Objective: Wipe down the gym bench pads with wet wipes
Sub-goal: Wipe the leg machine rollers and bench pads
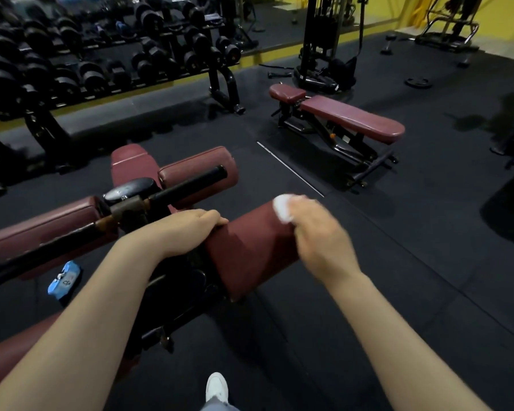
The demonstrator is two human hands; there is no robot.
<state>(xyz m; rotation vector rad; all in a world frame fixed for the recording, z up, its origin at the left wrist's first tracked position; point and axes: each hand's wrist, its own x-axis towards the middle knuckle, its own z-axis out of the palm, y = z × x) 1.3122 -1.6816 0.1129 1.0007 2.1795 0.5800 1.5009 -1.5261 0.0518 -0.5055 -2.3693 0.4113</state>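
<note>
Underfoot, black rubber flooring runs to a yellow wall. One maroon roller pad serves as reference: the left hand curls its fingers over its near-left end; the blurred right hand pinches one white wet wipe against its far-right end. Two more rollers lie beyond it, one dumbbell rack further back, one flat bench right, one blue wipes pack left.

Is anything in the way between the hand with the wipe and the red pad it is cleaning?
Nothing visible is. The right hand holds the white wipe right at the roller pad's far end. The left hand grips the pad's other end, clear of the wipe.
</note>
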